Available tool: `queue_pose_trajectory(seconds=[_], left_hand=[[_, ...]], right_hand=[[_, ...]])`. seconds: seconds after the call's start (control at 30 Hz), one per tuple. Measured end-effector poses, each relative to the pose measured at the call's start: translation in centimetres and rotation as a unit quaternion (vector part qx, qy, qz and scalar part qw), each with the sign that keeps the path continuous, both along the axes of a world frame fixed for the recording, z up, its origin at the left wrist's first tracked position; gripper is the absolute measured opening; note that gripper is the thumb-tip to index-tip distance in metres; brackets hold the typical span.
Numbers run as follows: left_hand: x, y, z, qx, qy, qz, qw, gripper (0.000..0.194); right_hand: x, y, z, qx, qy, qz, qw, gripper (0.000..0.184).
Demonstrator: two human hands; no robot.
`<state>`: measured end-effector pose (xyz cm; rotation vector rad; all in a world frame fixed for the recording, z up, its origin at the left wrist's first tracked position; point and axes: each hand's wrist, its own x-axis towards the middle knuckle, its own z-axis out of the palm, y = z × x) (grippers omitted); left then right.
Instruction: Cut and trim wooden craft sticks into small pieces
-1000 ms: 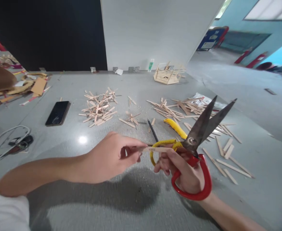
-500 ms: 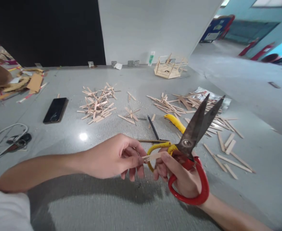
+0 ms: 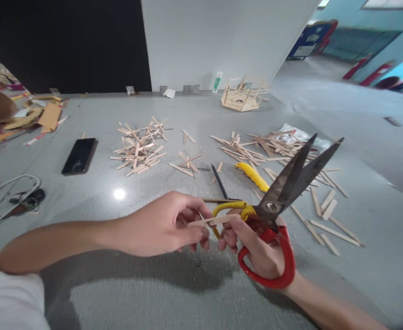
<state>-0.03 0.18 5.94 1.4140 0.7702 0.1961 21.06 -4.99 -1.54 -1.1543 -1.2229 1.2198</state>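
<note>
Between my two hands is a small wooden craft stick (image 3: 225, 219), with a dark, cracked-looking spot near its middle. My left hand (image 3: 174, 224) pinches its left part between thumb and fingers. The right end is under the thumb of my right hand (image 3: 256, 247), which also has the scissors (image 3: 271, 207) hooked over it. One scissor handle is yellow, the other red; the dark blades stand slightly apart and point up and to the right, away from the stick. Some fingers of both hands are hidden.
Loose craft sticks (image 3: 139, 149) lie in heaps on the grey table (image 3: 119, 293). Behind my hands are a black pen (image 3: 219, 181) and a yellow-handled tool (image 3: 251, 176). A stick-built frame (image 3: 242, 101), a glue stick (image 3: 217, 82), a phone (image 3: 80, 156) and a cable (image 3: 11, 183) lie farther out.
The craft stick now shows more of its length over my left thumb, and its two parts form a slight bend. The scissor blades have swung right and opened a little wider.
</note>
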Motion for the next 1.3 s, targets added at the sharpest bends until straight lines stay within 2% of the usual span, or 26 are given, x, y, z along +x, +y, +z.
queue_pose_trajectory(seconds=[0.13, 0.3, 0.5, 0.7, 0.8, 0.87, 0.93, 1.0, 1.07, 1.1, 1.17, 1.23, 1.3], left_hand=[[0.0, 0.0, -0.3, 0.025, -0.029, 0.042, 0.998, 0.012], [0.1, 0.1, -0.9, 0.043, -0.064, 0.087, 0.993, 0.018], [0.3, 0.0, -1.5, 0.053, -0.1, 0.084, 0.99, 0.021], [0.7, 0.0, -1.8, 0.056, -0.092, 0.086, 0.99, 0.019], [0.9, -0.1, -2.2, 0.065, -0.1, 0.081, 0.99, 0.02], [1.0, -0.1, -2.3, 0.068, -0.102, 0.092, 0.988, 0.023], [0.9, 0.0, -2.3, 0.07, -0.108, 0.127, 0.983, 0.024], [0.8, 0.3, -2.1, 0.066, -0.111, 0.16, 0.979, 0.025], [0.7, 0.8, -2.1, 0.064, -0.109, 0.172, 0.977, 0.024], [0.7, 1.1, -2.3, 0.068, -0.105, 0.174, 0.977, 0.024], [0.8, 1.5, -2.9, 0.084, -0.093, 0.184, 0.975, 0.022], [0.9, 1.7, -4.1, 0.096, -0.081, 0.202, 0.971, 0.021], [0.9, 1.6, -5.5, 0.088, -0.069, 0.213, 0.971, 0.02]], right_hand=[[0.4, -0.3, -0.8, 0.002, -0.011, 0.011, 1.0, 0.04], [0.5, -0.7, -1.5, -0.028, -0.006, 0.062, 0.998, 0.041], [-0.4, -0.9, -0.9, -0.022, 0.0, 0.118, 0.993, 0.044], [-0.6, -0.9, -0.8, -0.029, -0.007, 0.126, 0.992, 0.047], [-0.6, -1.1, -0.6, -0.046, -0.019, 0.132, 0.99, 0.043], [-0.4, -0.8, 0.0, -0.051, -0.04, 0.111, 0.992, 0.04], [0.4, 0.1, 0.9, -0.048, -0.105, 0.076, 0.99, 0.043], [1.9, 2.0, 1.8, -0.055, -0.221, 0.031, 0.973, 0.045], [4.0, 4.4, 2.5, -0.072, -0.344, -0.007, 0.936, 0.041], [5.1, 5.7, 2.6, -0.073, -0.424, -0.029, 0.902, 0.037], [7.4, 8.0, 2.6, -0.08, -0.571, -0.062, 0.815, 0.033], [9.5, 9.7, 2.4, -0.087, -0.597, -0.093, 0.792, 0.034], [11.1, 10.8, 2.0, -0.083, -0.595, -0.117, 0.791, 0.039]])
